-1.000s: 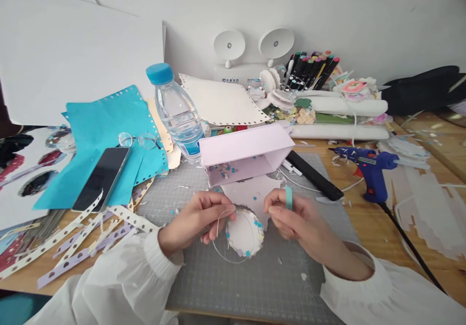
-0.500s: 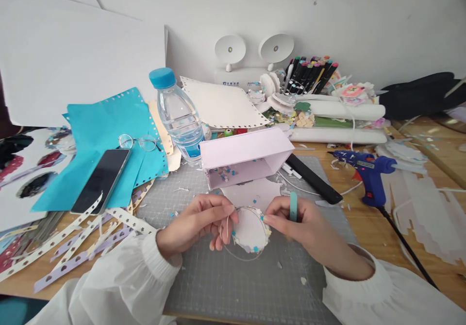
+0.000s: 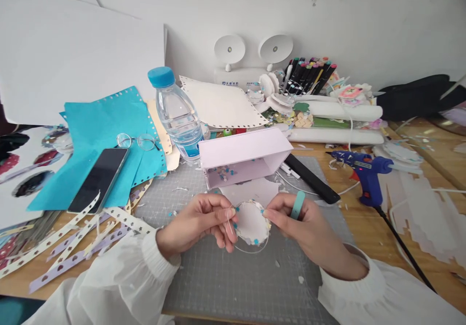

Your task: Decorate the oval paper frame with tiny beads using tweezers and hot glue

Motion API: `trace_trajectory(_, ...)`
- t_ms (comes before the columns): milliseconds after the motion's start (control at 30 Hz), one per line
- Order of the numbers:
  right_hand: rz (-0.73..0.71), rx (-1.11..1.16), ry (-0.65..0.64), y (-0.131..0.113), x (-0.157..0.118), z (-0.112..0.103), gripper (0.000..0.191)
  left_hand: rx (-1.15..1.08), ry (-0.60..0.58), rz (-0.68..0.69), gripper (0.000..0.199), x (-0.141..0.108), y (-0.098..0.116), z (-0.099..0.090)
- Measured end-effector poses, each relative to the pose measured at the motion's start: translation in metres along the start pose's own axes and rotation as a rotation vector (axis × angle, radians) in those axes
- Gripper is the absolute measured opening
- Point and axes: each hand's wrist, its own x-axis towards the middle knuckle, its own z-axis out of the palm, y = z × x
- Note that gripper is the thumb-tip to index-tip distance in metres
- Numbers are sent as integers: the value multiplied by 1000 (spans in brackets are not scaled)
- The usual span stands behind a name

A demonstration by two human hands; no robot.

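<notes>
A round white paper disc [image 3: 251, 225], its edge trimmed with small blue and pale paper bits, is held up over the grey cutting mat [image 3: 240, 286]. My left hand [image 3: 206, 220] pinches a thin pale cord [image 3: 255, 252] at the disc's left edge; the cord loops below the disc. Thumb and forefinger of my right hand [image 3: 302, 225] grip the disc's upper right edge. A teal strip [image 3: 297, 205] sits across the fingers of that hand. Just behind stands an open pale-lilac paper box [image 3: 243, 150] on its side, with small cut-outs inside.
To the right lie a blue glue gun [image 3: 367, 169] with its cable and a black cutter-like tool [image 3: 313, 179]. A water bottle [image 3: 178, 116], phone [image 3: 98, 179], glasses [image 3: 134, 141] and punched paper strips [image 3: 76, 247] are on the left. Markers [image 3: 309, 75] stand at the back.
The cord loop has drawn in closer around the disc. My right hand has tilted slightly, the teal strip leaning with it. Both hands keep their pinch.
</notes>
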Motion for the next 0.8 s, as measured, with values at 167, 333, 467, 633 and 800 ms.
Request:
trace_trajectory(167,-8,-15,37,2,2,3,26,19,14,24,27,0,-2,2)
trace_trajectory(333,-1,-44,32,1,2,7,28,27,71,40,28,1,-3,3)
trace_trajectory(467,34,-46,22,0,1,11,31,24,96,52,30,1,-2,4)
trace_trajectory(633,64,46,92,5,3,9,33,-30,86,44,27,1,-1,3)
trace_trajectory(800,105,196,142,7,5,6,31,-108,-4,51,22,-1,1,1)
